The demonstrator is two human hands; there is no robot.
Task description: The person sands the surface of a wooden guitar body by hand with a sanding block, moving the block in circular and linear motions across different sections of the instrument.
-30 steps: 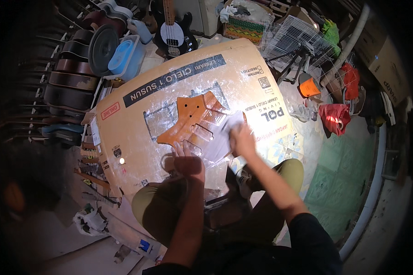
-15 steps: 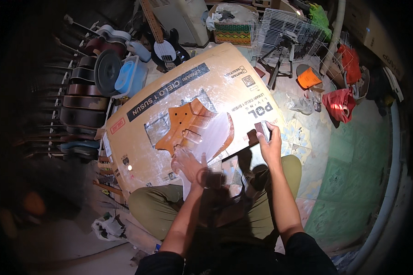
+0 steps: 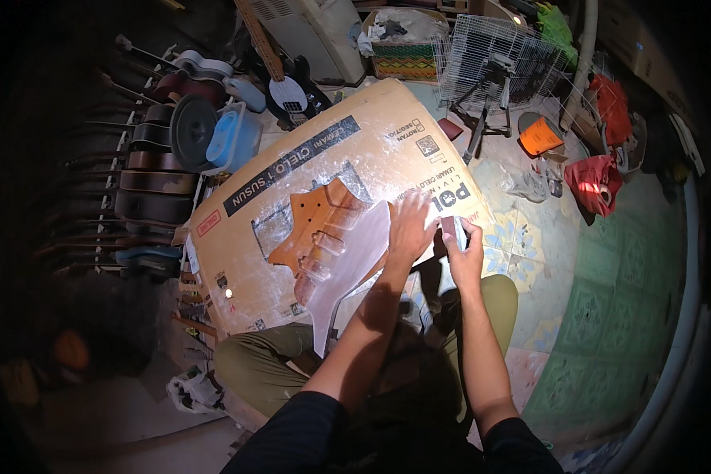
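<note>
A brown wooden guitar body [image 3: 314,215] lies on a flat cardboard sheet [image 3: 381,110] before my crossed legs. Pale dust coats its right-hand part, and several holes and cut-out pockets show in the wood. My left hand [image 3: 409,225] reaches over the body's right end, its fingers stretched out toward the cardboard and somewhat blurred. It holds nothing. Just to the right, my right hand [image 3: 466,251] grips a small sanding block [image 3: 449,227] with a reddish-brown face, held raised near the cardboard's right edge.
Several guitars [image 3: 154,183] stand in a row at the left. A dark bass guitar [image 3: 291,96], a blue plastic tub [image 3: 231,138] and a wire cage [image 3: 482,55] sit beyond the cardboard. Red bags [image 3: 594,186] and an orange container [image 3: 540,136] lie on the tiles at the right.
My left hand has moved right and away from me, from the body's near edge to its right end. My right hand still holds the sanding block, its face now tilted more toward view.
</note>
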